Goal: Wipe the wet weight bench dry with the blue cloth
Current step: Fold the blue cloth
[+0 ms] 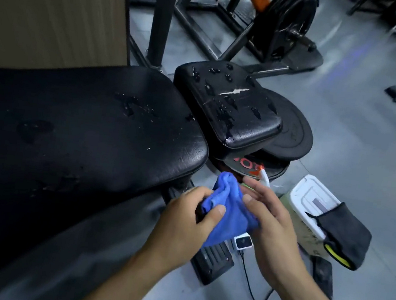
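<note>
The black padded weight bench (75, 133) fills the left half of the view, with water drops and smears on its long pad. Its smaller seat pad (225, 103), just to the right, carries many beads of water and a white tear. A crumpled blue cloth (229, 209) is held in the air below the bench's right corner. My left hand (190, 219) pinches its left side. My right hand (272, 225) grips its right side, fingers half spread.
Black weight plates (292, 134) lie stacked under the seat pad. A white spray nozzle (265, 178) pokes up behind my right hand. A white box (311, 202) with a dark face mask (347, 235) stands on the floor at right. A small white device (242, 241) and cable lie below. A rack frame (232, 36) stands behind.
</note>
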